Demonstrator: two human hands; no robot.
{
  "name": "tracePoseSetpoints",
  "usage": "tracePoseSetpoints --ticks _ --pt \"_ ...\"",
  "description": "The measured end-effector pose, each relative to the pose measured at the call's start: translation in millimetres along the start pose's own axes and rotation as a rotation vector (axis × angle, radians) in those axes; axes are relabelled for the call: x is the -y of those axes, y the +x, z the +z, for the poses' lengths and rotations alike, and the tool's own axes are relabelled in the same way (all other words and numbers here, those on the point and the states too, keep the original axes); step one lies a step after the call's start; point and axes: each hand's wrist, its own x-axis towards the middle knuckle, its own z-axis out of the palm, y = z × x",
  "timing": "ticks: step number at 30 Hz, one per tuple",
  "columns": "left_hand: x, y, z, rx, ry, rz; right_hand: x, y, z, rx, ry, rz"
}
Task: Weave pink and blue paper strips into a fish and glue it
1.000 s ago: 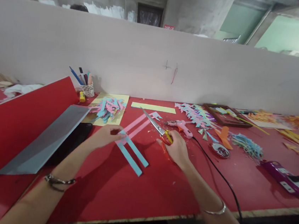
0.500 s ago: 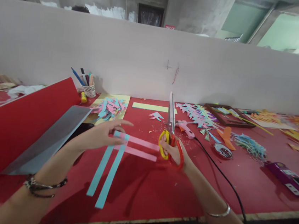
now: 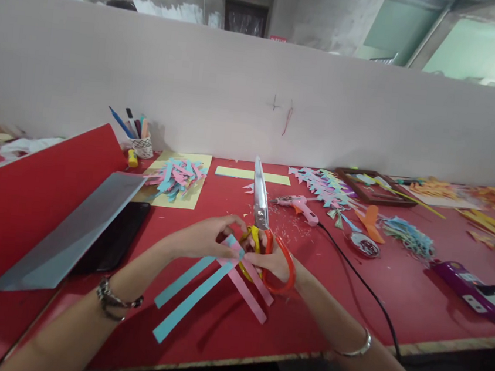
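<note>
My left hand (image 3: 206, 237) pinches the woven corner where blue paper strips (image 3: 195, 300) and pink paper strips (image 3: 250, 297) cross. Two tails of each colour spread downward, blue to the left and pink to the right. My right hand (image 3: 273, 259) keeps hold of the scissors (image 3: 261, 204), with red and yellow handles round its fingers and the blades pointing up and away. Its fingertips also touch the right side of the woven corner, so both hands meet at the paper. Behind the blades, a small folded paper piece (image 3: 249, 188) is partly hidden.
A pink glue gun (image 3: 299, 206) with a black cord lies right of the scissors. Cut strips (image 3: 180, 177) are heaped on yellow paper at the left back. A pen cup (image 3: 142, 146), a purple power strip (image 3: 469, 289) and a brown frame (image 3: 377, 190) stand around the red table (image 3: 303, 327).
My right hand has come left with the scissors to meet the paper. My left hand has shifted right, and the pink tails have swung from pointing right to pointing down-right.
</note>
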Motion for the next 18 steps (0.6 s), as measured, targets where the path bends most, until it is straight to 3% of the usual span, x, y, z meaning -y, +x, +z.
tracePoseSetpoints --ticks 4,8,10,13,18 --pt "6 -5 -5.0 -0.066 -0.272 0.035 1 1 3 -0.086 0.078 -0.029" --pt "28 -9 -10.3 -0.129 -0.74 0.033 2 3 5 -0.227 0.163 -0.116" --pt "42 -7 -9.2 -0.09 -0.87 -0.012 3 5 6 -0.319 0.185 -0.171" --pt "54 -2 -1.2 -0.113 -0.816 -0.02 2 7 5 -0.397 0.181 -0.193" --pt "41 1 17.6 -0.286 -0.332 0.036 0 6 5 -0.391 0.13 -0.152"
